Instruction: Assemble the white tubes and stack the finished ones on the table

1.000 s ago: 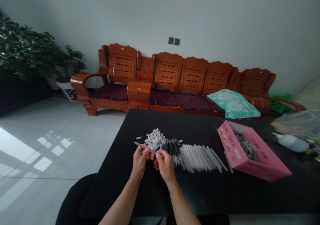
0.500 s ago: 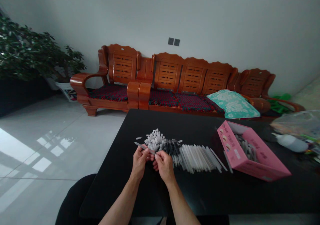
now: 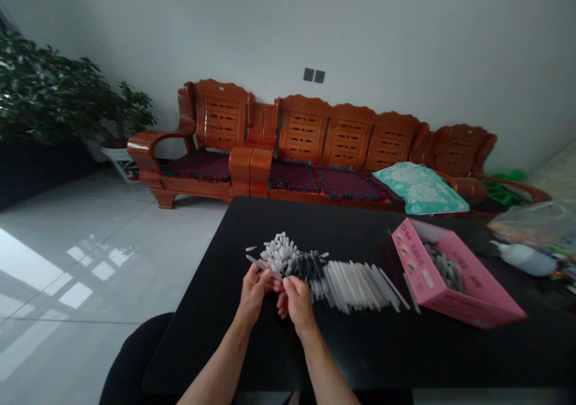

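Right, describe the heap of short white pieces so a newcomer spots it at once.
Start at the black table before the wooden sofa. Just beyond the left hand and right hand sits the heap of white pieces. They are short and jumbled, unlike the long pale sticks aligned to the right.

Black table [image 3: 382,354] offers near-edge passage, with pale tubes [image 3: 360,285] and pink box [image 3: 416,262] obstructing beyond

Looks forward and down from head height, across the black table [image 3: 378,351], taking in the left hand [image 3: 255,288] and right hand [image 3: 299,303] close by, below centre; faces the sofa [image 3: 348,135] and wall [image 3: 396,39] farther off.
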`<action>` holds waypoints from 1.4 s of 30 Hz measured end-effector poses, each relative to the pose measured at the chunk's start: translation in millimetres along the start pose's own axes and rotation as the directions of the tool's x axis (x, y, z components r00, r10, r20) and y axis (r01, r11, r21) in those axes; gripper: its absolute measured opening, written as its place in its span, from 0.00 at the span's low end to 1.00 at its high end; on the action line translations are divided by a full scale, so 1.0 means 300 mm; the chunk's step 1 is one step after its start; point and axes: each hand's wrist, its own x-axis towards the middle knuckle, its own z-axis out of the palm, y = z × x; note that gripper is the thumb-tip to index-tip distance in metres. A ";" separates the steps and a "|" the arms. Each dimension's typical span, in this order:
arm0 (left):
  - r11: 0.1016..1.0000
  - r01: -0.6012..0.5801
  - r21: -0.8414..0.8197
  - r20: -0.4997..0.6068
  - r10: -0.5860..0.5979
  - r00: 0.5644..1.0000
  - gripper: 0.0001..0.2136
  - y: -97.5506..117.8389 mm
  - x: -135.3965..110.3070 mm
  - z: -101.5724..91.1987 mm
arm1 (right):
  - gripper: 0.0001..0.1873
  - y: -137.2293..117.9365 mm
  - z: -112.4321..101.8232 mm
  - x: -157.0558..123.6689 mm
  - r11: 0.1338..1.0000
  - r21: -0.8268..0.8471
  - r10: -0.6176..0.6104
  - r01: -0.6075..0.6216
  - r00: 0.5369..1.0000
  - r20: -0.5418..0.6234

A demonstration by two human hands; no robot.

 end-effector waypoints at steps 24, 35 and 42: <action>0.626 0.013 0.780 -0.336 0.401 0.852 0.12 0.098 0.167 -0.166 | 0.13 0.067 -0.135 -0.045 0.374 -0.809 -0.860 0.453 0.496 -0.120; 0.378 0.027 0.925 -0.146 0.292 0.945 0.03 0.119 0.261 -0.211 | 0.11 0.069 -0.131 -0.044 0.363 -0.790 -0.851 0.495 0.522 -0.064; 0.980 0.026 0.197 -0.195 0.013 0.981 0.18 0.143 0.126 -0.150 | 0.09 0.064 -0.122 -0.048 0.305 -0.751 -0.861 0.586 0.507 0.046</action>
